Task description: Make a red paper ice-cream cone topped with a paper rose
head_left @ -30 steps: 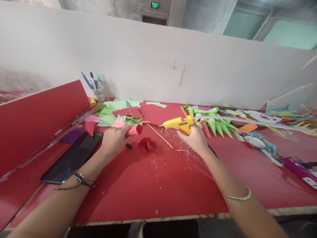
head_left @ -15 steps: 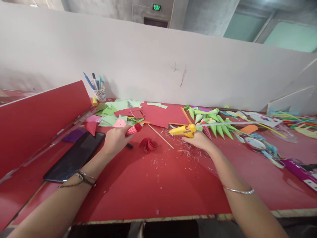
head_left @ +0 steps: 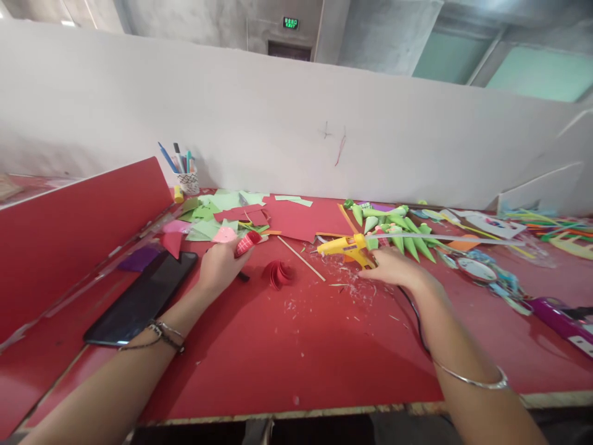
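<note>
My left hand (head_left: pixel 220 266) is closed around a red paper cone (head_left: pixel 247 243) with white grid lines, its wide end pointing right. Pink paper (head_left: pixel 225 234) shows just above that hand; whether the fingers touch it I cannot tell. On the right, a yellow glue gun (head_left: pixel 345 247) with a long clear glue stick out of its back rests low over the table, nozzle to the left. My right hand (head_left: pixel 401 269) is at its handle, thumb and fingers apart and no longer wrapped around it. Curled red paper strips (head_left: pixel 279 274) lie between the hands.
A thin wooden stick (head_left: pixel 301 258) and scraps lie mid-table. Green paper cones (head_left: pixel 407 232) are piled behind the glue gun. At left are a black phone (head_left: pixel 143 296) and a pen cup (head_left: pixel 188 182). A purple power strip (head_left: pixel 558 318) sits far right, and a white partition (head_left: pixel 259 123) stands behind.
My right hand has loosened from the glue gun and drawn back to the right, baring the handle and a black cord. My left hand still holds the red cone, almost unmoved.
</note>
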`<action>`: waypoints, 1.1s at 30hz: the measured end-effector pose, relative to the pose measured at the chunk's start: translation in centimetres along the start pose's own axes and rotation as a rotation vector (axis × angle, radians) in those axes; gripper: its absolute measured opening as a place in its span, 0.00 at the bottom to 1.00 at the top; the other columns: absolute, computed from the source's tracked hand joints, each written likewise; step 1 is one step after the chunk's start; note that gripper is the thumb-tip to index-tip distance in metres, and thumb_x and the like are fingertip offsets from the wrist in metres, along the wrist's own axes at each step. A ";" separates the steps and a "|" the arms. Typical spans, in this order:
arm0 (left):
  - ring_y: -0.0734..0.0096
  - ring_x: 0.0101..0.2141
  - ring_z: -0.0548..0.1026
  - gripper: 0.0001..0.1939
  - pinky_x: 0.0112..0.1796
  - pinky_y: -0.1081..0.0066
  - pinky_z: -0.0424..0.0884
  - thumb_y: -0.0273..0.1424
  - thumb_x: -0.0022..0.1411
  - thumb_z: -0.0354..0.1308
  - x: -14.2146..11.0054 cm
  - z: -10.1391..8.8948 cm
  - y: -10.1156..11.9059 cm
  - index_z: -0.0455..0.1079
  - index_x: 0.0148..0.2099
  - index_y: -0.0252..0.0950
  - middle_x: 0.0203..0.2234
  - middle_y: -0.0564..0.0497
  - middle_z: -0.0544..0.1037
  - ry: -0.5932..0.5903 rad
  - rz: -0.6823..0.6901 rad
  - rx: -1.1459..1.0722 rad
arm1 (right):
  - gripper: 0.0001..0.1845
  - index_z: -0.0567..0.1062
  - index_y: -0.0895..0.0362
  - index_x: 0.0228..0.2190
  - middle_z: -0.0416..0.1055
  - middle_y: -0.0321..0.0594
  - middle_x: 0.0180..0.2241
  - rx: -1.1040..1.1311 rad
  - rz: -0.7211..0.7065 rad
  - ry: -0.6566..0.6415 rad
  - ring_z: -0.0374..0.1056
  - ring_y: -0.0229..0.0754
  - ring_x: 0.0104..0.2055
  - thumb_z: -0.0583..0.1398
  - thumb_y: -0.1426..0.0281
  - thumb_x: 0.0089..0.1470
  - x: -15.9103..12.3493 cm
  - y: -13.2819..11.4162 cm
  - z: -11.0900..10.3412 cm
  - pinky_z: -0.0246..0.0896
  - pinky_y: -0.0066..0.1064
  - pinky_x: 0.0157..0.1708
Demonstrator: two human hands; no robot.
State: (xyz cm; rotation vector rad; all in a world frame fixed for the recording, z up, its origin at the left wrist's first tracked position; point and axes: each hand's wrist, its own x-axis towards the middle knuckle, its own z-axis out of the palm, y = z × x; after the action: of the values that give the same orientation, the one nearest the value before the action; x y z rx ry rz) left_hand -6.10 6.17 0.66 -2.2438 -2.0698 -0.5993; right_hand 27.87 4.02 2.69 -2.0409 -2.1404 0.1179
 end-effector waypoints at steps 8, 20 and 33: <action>0.70 0.21 0.67 0.21 0.21 0.75 0.52 0.46 0.56 0.43 0.1 0.3 -0.1 0.68 0.30 0.35 0.19 0.51 0.70 -0.015 -0.030 -0.117 | 0.11 0.73 0.60 0.30 0.73 0.50 0.30 -0.266 0.052 -0.206 0.69 0.52 0.32 0.56 0.66 0.47 -6.4 -6.2 -2.1 0.58 0.34 0.25; 0.71 0.21 0.67 0.20 0.21 0.75 0.52 0.46 0.56 0.45 0.1 0.5 -0.1 0.68 0.30 0.35 0.20 0.50 0.71 -0.026 -0.023 -0.157 | 0.37 0.52 0.56 0.55 0.61 0.50 0.48 0.204 -0.471 0.012 0.57 0.50 0.51 0.58 0.60 0.46 -3.7 -14.6 2.6 0.59 0.39 0.44; 0.70 0.21 0.68 0.21 0.21 0.75 0.52 0.46 0.56 0.45 0.0 0.6 0.0 0.69 0.30 0.33 0.20 0.49 0.71 -0.036 -0.023 -0.185 | 0.20 0.60 0.56 0.46 0.62 0.45 0.40 0.176 -0.523 0.108 0.61 0.44 0.43 0.51 0.76 0.50 -2.5 -15.6 4.9 0.59 0.35 0.38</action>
State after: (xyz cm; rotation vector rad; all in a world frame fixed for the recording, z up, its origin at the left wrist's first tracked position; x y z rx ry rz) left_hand -5.93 6.37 0.06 -2.3447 -2.1420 -0.7886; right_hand 11.75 1.02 0.53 -1.3118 -2.4122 0.1137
